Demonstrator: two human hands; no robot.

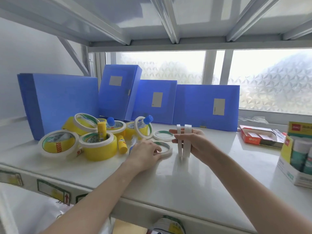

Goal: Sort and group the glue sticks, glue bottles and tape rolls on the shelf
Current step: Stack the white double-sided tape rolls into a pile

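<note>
My right hand (194, 142) grips two thin white tape rolls (184, 142) standing on edge on the white shelf (185, 179). My left hand (145, 152) rests on a flat thin white tape roll (166, 150), fingers curled over its rim. Another thin roll (163, 135) lies flat just behind. To the left is a jumbled pile: several yellow and white tape rolls (98, 146), yellow glue sticks (121, 144), one upright (101, 131), and blue-capped glue bottles (145, 121) poking through rolls.
Blue file boxes (206, 107) lean along the back of the shelf under the window. At the right stand a red open carton (256, 137) and a display box of green-white glue sticks (297, 159). An upper shelf frame hangs overhead.
</note>
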